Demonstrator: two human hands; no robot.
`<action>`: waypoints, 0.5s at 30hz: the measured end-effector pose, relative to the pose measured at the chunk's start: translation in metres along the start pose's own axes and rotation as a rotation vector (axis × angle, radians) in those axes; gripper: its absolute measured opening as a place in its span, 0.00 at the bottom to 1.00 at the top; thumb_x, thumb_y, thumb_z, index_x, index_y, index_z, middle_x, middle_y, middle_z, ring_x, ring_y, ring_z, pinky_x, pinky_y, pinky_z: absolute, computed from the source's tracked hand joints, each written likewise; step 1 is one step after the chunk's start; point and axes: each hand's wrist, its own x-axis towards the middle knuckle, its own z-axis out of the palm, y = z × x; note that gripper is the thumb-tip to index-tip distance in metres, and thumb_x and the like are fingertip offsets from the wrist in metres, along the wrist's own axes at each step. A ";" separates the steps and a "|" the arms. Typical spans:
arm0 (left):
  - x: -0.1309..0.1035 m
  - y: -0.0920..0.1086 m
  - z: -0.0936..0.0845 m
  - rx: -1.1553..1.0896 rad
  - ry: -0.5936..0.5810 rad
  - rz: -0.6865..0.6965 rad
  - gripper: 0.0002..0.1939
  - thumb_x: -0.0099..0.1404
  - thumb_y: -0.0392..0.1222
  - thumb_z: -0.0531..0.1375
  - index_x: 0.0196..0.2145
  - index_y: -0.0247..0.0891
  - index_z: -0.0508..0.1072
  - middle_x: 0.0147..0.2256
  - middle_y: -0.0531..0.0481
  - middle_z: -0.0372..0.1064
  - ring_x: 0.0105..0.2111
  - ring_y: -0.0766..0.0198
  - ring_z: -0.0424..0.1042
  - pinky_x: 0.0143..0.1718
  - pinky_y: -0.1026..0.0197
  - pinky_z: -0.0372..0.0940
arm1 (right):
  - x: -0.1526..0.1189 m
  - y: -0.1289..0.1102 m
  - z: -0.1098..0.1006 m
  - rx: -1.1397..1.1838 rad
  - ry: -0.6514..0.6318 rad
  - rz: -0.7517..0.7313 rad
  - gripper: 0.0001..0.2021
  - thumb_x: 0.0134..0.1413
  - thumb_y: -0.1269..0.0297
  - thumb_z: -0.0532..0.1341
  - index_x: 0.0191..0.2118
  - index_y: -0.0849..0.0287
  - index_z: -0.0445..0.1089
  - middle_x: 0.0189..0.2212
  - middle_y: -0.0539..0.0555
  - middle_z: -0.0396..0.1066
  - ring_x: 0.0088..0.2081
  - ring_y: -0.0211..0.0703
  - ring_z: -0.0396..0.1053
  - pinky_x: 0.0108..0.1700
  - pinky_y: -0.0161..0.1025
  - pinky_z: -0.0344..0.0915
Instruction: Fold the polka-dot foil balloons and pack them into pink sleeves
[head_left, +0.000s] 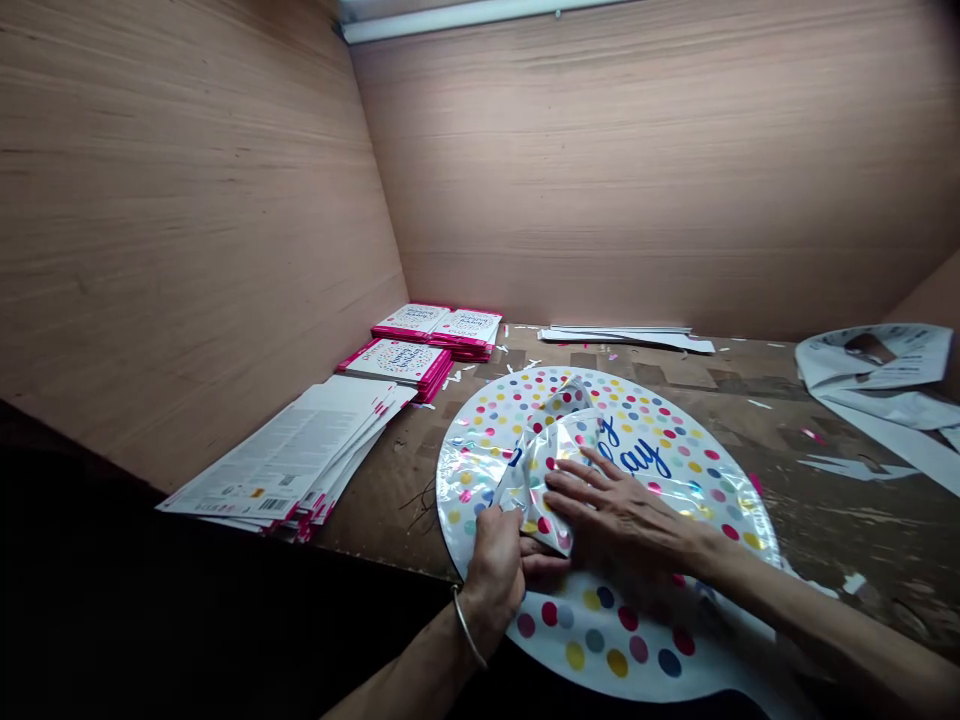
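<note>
In the frame's lower middle, the balloon (646, 450) is pinched in the fingers (546, 564) of the left hand (496, 570) and touched by the stretched-out fingers of the right hand (621, 508).

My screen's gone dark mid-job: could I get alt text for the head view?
The left hand grips crumpled dotted film atop a round, shiny, dotted sheet with blue lettering, while the right hand lies spread on that film. Printed card stacks lie at left, white paper strips behind, and cut paper at right.
</note>
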 end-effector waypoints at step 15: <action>0.076 0.093 -0.002 0.625 -0.532 0.314 0.37 0.56 0.71 0.46 0.31 0.30 0.71 0.26 0.42 0.70 0.30 0.59 0.71 0.33 0.61 0.65 | 0.017 0.032 0.010 1.050 0.088 0.895 0.11 0.50 0.59 0.53 0.26 0.60 0.67 0.22 0.49 0.67 0.27 0.40 0.65 0.33 0.36 0.65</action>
